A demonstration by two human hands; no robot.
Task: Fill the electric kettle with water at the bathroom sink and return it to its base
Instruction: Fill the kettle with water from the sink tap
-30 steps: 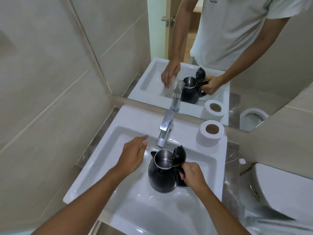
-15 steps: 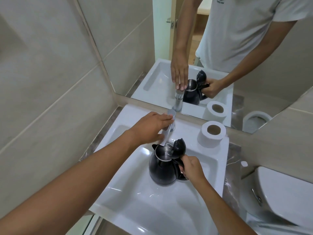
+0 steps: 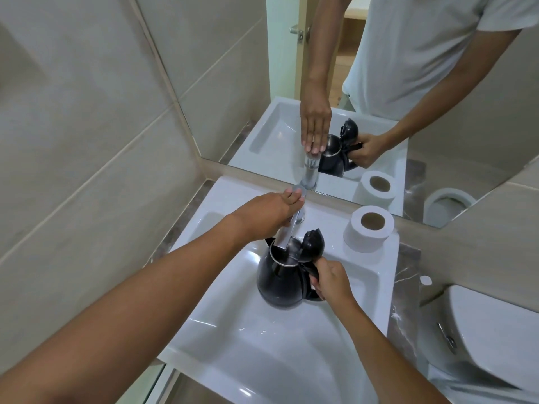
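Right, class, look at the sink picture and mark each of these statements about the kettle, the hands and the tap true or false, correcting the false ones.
1. The kettle has its lid open. True.
2. The left hand holds the kettle's handle. False: it rests on the tap; the right hand holds the handle.
3. The toilet paper roll stands on the sink rim, to the right of the tap. True.
4. The kettle sits on its base. False: it is in the sink basin, its mouth under the spout.
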